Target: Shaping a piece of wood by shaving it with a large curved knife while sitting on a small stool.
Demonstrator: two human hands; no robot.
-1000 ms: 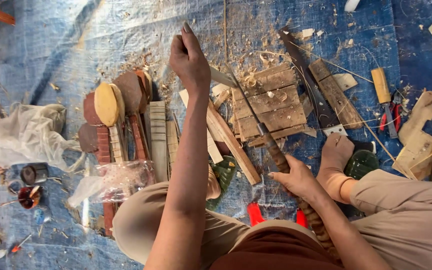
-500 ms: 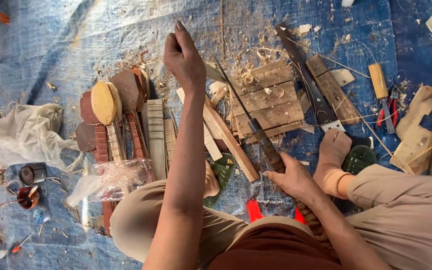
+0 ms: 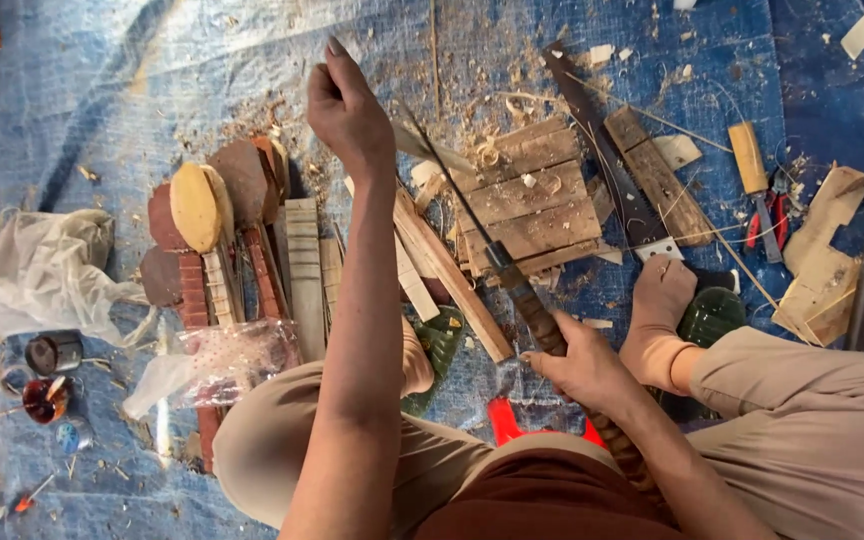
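Seated on a blue tarpaulin strewn with wood shavings, a person works a thin strip of wood with a long knife. Up at arm's length, the left hand has its fingers curled together, pinching the far end of the thin strip, whose pale length slants down from them toward the knife. Close to the body, the right hand has its fingers wrapped tightly round the dark, ribbed handle of the knife; the blade runs up and away from those fingers until its tip lies near the left hand, along the strip.

Just beyond the right fingers lies a block of weathered planks covered with curls of wood, and a second long blade rests beside it. Below the left fingers, to their left, stands a row of flat shaped pieces, some rounded at the top, in red-brown and pale wood. A crumpled plastic bag and small paint pots sit further out on that side.

Judging by the heap of shavings and the row of shaped pieces, much carving looks done already; the strip between the hands appears to be mid-shaving, its finish too fine to tell.
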